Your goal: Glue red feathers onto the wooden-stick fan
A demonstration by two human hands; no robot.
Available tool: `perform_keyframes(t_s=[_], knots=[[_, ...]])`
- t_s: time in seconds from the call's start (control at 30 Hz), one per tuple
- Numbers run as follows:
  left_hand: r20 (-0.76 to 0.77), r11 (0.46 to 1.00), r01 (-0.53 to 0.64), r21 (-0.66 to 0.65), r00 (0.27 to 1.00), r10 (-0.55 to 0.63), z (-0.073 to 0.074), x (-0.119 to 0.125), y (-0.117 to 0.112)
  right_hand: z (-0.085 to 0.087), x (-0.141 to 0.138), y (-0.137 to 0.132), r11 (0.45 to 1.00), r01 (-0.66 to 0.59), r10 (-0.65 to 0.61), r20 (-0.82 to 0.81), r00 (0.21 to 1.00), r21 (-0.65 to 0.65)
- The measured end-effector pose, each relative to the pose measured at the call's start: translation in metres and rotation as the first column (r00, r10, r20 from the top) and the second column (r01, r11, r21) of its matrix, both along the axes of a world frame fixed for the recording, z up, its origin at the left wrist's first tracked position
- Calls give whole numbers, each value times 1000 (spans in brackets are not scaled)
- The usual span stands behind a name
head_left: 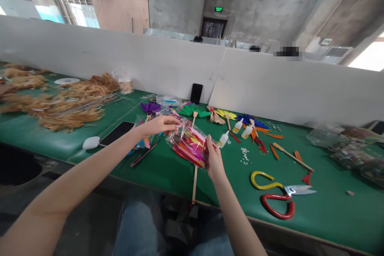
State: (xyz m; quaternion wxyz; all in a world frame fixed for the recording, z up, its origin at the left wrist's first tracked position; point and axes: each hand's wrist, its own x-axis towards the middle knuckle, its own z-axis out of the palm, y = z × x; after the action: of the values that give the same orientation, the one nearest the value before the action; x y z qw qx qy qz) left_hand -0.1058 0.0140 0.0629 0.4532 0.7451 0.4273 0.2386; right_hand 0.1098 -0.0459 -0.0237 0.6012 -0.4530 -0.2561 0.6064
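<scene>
- the left forearm (57, 204) lies nearest my camera.
- right hand (215, 159) grips the clear bag (192, 147) over the table's (339, 220) near side.
- left hand (162, 125): fingers meet its upper-left edge; i cannot tell if pinching.
- i'd grip lightly so the bag doesn't tear.

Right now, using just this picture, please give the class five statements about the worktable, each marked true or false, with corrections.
1. The right hand holds a clear bag of colourful pieces. True.
2. The left hand rests on the scissors. False: the left hand is at the bag; the scissors lie off to the right.
3. A dark phone leans against the white partition. True.
4. Both scissor handles are red. False: one is yellow.
5. The purple piece lies right of the yellow piece. False: it lies left.
</scene>
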Motion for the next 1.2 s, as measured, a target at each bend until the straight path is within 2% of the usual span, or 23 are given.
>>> perform_keyframes(t_s=[0.13, 0.23, 0.5, 0.67, 0.87, 0.93, 1.07, 1.2], knots=[[34, 999, 10, -53, 999, -9, -9, 7, 8, -3, -1, 2, 998, -13, 12, 29, 1000, 59], [57, 998, 37, -44, 998, -35, -14, 12, 13, -6, -1, 4, 994, -5, -3, 71, 997, 112], [154, 981, 180, -65, 974, -169, -19, 10, 9, -14, 6, 7, 989, 39, -74, 243, 967, 144], [208, 964, 157, -215, 972, -112, -24, 10, 9, -10, 5, 7, 988, 24, -64, 266, 962, 153], [92, 993, -18, -118, 995, 29, -27, 15, 11, -10, 7, 10, 995, 17, -33, 172, 985, 96], [107, 988, 2, -152, 994, 15, -27, 15, 12, -11, 10, 12, 992, 31, -56, 200, 978, 123], [225, 956, 114, -271, 973, -53, -24, 14, 11, -13, 13, 13, 974, 57, -126, 315, 941, 221], [338, 913, 166, -372, 941, -33, -24, 17, 12, -15, 14, 12, 970, 66, -150, 360, 921, 234]])
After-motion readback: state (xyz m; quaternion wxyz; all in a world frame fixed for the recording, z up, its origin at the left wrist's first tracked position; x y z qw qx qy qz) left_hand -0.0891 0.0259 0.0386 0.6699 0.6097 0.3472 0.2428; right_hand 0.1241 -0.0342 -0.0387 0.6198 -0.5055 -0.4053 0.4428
